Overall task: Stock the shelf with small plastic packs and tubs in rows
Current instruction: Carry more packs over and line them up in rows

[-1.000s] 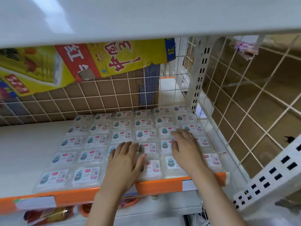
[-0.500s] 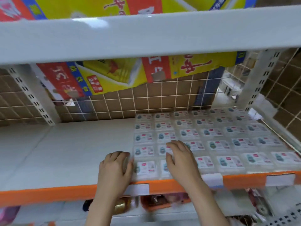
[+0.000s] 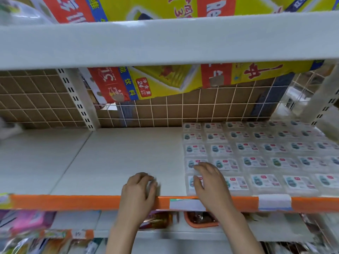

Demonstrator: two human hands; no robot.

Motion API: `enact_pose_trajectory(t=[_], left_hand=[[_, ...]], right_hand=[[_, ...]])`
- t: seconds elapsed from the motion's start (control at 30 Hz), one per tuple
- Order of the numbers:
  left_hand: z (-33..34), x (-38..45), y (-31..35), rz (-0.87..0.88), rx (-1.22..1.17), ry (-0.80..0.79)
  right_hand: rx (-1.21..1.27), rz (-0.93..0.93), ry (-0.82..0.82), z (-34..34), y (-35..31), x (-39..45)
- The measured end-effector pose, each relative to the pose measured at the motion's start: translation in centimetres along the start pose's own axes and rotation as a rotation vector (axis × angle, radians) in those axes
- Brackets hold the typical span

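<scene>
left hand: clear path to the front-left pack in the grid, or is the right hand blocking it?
Probably partly blocked. The right hand lies over the front-left pack; only its left edge shows. The left hand sits beside it on bare shelf.

Both bare forearms reach up and forward from the lower edge of the view, roughly parallel. The left hand [image 3: 138,189] is palm down, its fingers curled loosely under and blurred. The right hand [image 3: 211,182] is palm down too, fingers stretched forward and slightly bent, thumb spread left.
</scene>
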State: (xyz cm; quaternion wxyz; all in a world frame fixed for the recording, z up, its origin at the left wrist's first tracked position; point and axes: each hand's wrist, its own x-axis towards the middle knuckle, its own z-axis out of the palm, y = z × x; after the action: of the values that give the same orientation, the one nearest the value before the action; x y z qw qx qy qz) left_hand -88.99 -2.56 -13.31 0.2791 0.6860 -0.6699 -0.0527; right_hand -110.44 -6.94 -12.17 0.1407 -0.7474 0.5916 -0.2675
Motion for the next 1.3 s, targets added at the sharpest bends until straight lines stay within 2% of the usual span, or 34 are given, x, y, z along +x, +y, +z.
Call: enact_pose_trajectory(t=[0.23, 0.4, 0.57, 0.8, 1.0, 1.3], left_hand=[[-1.8, -0.8, -2.2, -0.076, 0.007, 0.013], [-4.5, -1.7, -6.5, -0.196, 0.008, 0.076], [-6.3, -1.8, -11.3, -0.199, 0.025, 0.061], [-12.5, -0.4, -22.1, -0.116, 0.002, -0.004], [-17.2, 0.3, -31.8, -0.222, 0.03, 0.063], [-17.0, 1.3, -31.8, -0.162, -0.009, 0.015]], right_hand=[[0.041, -0.076, 0.004, 0.8, -2.5, 1.5], [0.023, -0.094, -0.053, 2.6, -4.4, 1.1], [0.015, -0.081, -0.014, 6.0, -7.8, 1.7], [0.0, -0.033, 0.029, 13.1, -17.1, 2.6], [-0.029, -0.058, -0.026, 17.1, -24.2, 2.5], [-0.044, -0.03, -0.071, 17.6, -26.0, 2.9]])
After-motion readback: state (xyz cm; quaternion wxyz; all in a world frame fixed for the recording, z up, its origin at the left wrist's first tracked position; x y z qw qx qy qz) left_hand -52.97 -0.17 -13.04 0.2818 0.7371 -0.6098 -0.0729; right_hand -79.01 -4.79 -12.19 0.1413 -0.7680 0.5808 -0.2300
